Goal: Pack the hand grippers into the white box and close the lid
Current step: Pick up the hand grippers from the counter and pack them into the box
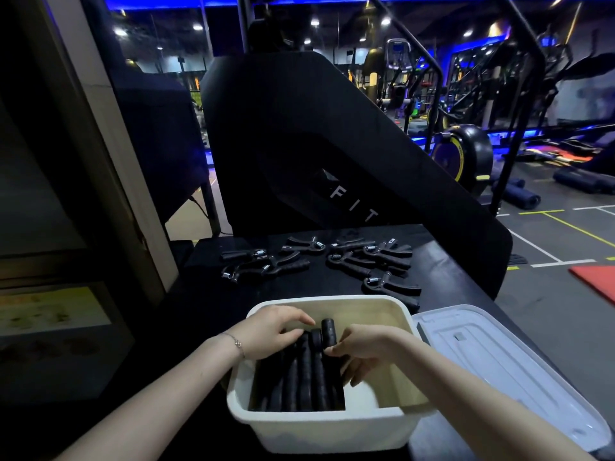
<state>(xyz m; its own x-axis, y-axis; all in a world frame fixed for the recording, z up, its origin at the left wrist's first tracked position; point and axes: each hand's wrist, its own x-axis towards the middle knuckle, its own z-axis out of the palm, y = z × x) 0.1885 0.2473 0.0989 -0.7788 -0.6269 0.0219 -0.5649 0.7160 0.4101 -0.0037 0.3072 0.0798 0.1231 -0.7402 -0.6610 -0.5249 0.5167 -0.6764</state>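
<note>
Blue-lit gym machines fill the background behind a dark counter (449,261), with a large black angled machine panel (299,144) rising just past its far edge. On the counter stands a white rectangular plastic box (319,427), open, its white lid (499,367) lying flat just to the right. A row of black foam-handled hand grippers (299,380) is packed in the box's left part. The left hand (273,331), a thin bracelet (237,342) on its wrist, rests curled on their tops; the right hand (359,347) has its grip pinched on one upright handle. More loose grippers (332,264) lie scattered beyond the box.
</note>
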